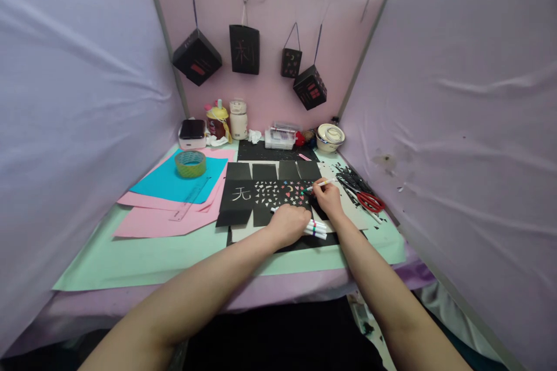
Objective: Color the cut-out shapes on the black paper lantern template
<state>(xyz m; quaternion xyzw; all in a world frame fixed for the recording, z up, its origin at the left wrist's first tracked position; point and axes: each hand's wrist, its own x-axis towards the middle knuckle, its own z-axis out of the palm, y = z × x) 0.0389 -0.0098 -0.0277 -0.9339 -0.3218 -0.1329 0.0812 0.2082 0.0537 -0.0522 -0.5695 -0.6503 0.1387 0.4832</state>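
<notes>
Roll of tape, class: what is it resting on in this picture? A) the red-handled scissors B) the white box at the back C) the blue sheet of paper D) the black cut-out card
C: the roll of tape sits on the blue sheet, left of the black card.

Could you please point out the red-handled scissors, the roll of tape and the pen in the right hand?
red-handled scissors (371, 202), head view, on the handles.
roll of tape (190, 163), head view, on its outer wall.
pen (321, 184), head view, on its white barrel.
</notes>
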